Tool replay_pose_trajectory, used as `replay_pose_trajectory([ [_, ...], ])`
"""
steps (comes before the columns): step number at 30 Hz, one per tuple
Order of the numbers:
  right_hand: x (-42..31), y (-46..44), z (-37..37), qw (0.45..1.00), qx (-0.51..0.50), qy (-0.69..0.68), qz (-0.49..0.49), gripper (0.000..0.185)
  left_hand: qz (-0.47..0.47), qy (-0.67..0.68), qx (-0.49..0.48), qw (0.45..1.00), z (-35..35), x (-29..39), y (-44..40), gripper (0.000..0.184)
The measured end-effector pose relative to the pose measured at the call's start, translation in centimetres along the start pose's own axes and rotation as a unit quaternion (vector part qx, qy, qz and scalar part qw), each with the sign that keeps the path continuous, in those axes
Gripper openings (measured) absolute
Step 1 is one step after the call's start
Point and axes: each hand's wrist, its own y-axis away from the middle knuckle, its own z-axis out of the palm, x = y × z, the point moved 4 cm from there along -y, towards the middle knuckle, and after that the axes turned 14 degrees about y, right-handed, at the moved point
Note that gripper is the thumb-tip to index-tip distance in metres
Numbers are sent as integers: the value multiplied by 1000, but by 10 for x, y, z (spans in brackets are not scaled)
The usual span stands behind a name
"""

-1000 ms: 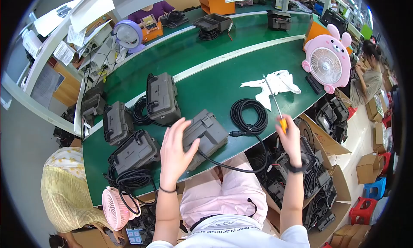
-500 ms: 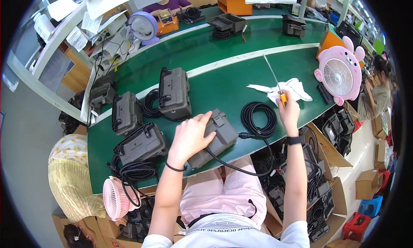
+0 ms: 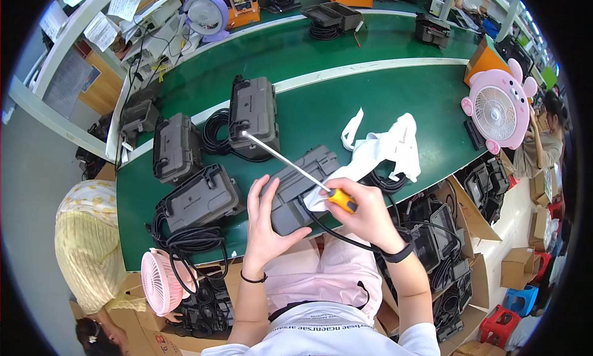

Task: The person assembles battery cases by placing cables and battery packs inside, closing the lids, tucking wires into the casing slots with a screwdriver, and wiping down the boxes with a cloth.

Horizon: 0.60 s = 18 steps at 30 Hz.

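Note:
My right hand is closed round a yellow-handled screwdriver and also pinches one end of a white cloth. The screwdriver's shaft points up and left over a grey plastic case at the table's front edge. My left hand, fingers spread, rests against the left side of that case. A black cable runs from the case to the right, its coil partly under the cloth. Three more grey cases, upright, and two others, stand to the left.
A green table carries a pink rabbit-shaped fan at right. A small pink fan is at its lower left edge. Boxes of cases stand below right. Co-workers are at lower left and far right.
My right hand has moved left to the case with the screwdriver, drawing the white cloth along over the cable coil. My left hand has shifted to the case's left side.

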Motion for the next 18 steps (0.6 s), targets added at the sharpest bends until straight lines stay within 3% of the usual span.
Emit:
replay_pose_trajectory([
  [5,-6,-3,25,989,-30,145,-23,39,-3,35,4,999,3,-8,2,104],
  [9,-10,-6,25,989,-29,137,-55,40,23,20,21,999,4,-8,3,101],
  [15,-18,-5,30,989,-32,141,-24,37,50,27,38,998,7,-12,4,101],
  [18,-23,-4,40,983,38,180,-24,34,54,38,42,997,8,-12,3,98],
])
